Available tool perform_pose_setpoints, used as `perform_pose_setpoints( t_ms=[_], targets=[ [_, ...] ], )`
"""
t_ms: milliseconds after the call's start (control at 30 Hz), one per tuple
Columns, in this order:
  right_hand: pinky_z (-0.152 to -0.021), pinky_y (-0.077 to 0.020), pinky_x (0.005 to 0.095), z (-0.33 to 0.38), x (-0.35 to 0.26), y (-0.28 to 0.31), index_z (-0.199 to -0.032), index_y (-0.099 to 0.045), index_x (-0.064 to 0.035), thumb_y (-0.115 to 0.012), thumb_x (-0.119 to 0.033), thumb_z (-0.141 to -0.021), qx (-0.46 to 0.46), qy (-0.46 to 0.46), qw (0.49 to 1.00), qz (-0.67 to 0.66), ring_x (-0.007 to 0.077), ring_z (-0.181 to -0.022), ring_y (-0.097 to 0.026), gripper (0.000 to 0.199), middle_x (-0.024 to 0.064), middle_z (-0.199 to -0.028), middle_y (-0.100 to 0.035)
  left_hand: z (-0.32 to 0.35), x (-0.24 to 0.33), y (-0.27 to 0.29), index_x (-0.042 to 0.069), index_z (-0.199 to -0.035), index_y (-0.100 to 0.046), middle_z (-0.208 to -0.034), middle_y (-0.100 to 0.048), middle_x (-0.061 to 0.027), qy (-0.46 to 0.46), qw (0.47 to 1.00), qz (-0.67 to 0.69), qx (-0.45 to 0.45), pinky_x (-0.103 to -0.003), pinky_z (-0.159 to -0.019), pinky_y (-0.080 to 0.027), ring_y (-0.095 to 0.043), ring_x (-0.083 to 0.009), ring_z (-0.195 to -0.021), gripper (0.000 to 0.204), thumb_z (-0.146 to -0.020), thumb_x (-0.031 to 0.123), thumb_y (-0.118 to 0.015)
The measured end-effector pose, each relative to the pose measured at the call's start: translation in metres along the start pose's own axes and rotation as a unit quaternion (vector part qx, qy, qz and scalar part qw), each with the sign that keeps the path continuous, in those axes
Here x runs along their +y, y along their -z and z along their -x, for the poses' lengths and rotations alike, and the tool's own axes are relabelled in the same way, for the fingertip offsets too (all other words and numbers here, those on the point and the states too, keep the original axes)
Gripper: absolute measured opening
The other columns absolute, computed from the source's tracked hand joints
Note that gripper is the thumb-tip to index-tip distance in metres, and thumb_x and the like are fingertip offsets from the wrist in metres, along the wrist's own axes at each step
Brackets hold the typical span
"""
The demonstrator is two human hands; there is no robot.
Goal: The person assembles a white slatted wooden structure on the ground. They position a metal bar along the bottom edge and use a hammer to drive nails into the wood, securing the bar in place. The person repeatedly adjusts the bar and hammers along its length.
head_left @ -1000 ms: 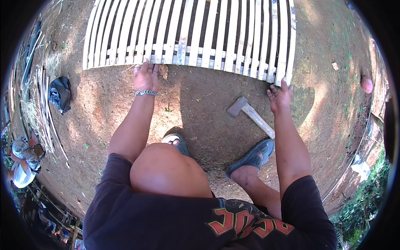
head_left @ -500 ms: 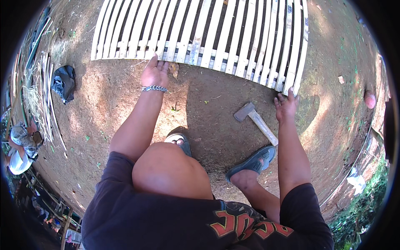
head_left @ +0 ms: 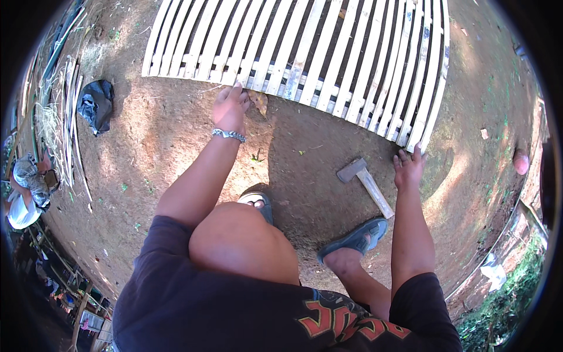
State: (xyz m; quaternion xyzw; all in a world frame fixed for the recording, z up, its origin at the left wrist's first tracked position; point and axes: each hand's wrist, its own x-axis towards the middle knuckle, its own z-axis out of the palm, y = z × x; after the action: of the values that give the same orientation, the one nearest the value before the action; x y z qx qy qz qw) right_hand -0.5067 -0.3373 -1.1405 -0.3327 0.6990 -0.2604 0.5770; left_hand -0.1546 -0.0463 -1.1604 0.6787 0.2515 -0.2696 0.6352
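Observation:
A white slatted panel (head_left: 328, 53) of thin strips lies on the bare brown ground ahead of me. My left hand (head_left: 230, 108), with a metal bracelet on the wrist, touches the near ends of the slats at the panel's lower edge. My right hand (head_left: 409, 167) has its fingers spread at the panel's near right corner, touching the outermost slat. A hammer-like tool with a grey head and pale wooden handle (head_left: 366, 183) lies on the soil just left of my right hand. Neither hand clearly grips anything.
My feet in grey sandals (head_left: 355, 237) stand on the shaded soil. A dark cloth bundle (head_left: 97, 104) lies at the left beside a stack of long thin sticks (head_left: 70, 129). Another person (head_left: 26, 193) crouches at the far left edge. Greenery borders the lower right.
The panel has shifted farther from me and to the right in view. Both hands followed its near edge. The tool stayed on the ground.

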Motion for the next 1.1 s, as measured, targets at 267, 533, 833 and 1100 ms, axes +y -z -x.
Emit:
perform_pose_setpoints(
  t_ms=[267,533,833,1100],
  targets=[
    [-0.087,-0.0528,0.0408,0.012,0.033,0.031,-0.162,-0.023,-0.0072,-0.073,-0.043,-0.096,0.05,0.147,0.942,0.297,0.03,-0.108,-0.061,0.09,0.0173,-0.145,-0.051,-0.035,0.039,-0.019,0.002,-0.159,-0.032,-0.167,-0.028,-0.0224,-0.467,0.568,-0.673,-0.077,-0.055,-0.127,-0.017,-0.021,-0.0312,-0.158,0.09,-0.095,0.056,-0.064],
    [-0.107,-0.0423,0.0537,0.06,0.084,0.11,-0.132,-0.055,-0.0039,-0.073,-0.014,-0.075,-0.132,0.367,0.644,0.658,0.0462,-0.12,-0.052,0.06,0.0217,-0.132,-0.053,-0.061,0.034,-0.031,0.006,-0.166,-0.011,-0.174,-0.011,-0.0161,-0.421,0.492,-0.754,-0.112,-0.056,-0.128,-0.005,-0.005,-0.0289,-0.162,0.112,-0.09,0.077,-0.052],
    [-0.106,-0.0427,0.0538,0.069,0.089,0.1,-0.118,-0.055,-0.0071,-0.076,-0.018,-0.071,-0.057,0.254,0.61,0.749,0.0422,-0.122,-0.052,0.053,0.0194,-0.122,-0.056,-0.063,0.036,-0.034,0.01,-0.168,-0.007,-0.175,-0.005,-0.0129,-0.396,0.497,-0.761,-0.131,-0.056,-0.128,-0.003,-0.001,-0.028,-0.162,0.11,-0.092,0.078,-0.048],
    [-0.086,-0.0526,0.0528,0.087,0.034,0.123,-0.127,-0.051,-0.0033,-0.066,-0.016,-0.084,-0.273,0.181,0.681,0.655,0.044,-0.096,-0.066,0.047,0.0224,-0.101,-0.065,-0.054,0.043,-0.035,0.013,-0.168,-0.002,-0.175,-0.003,-0.0109,-0.359,0.508,-0.769,-0.147,-0.053,-0.129,-0.001,0.002,-0.0264,-0.162,0.11,-0.092,0.077,-0.049]
  ],
)
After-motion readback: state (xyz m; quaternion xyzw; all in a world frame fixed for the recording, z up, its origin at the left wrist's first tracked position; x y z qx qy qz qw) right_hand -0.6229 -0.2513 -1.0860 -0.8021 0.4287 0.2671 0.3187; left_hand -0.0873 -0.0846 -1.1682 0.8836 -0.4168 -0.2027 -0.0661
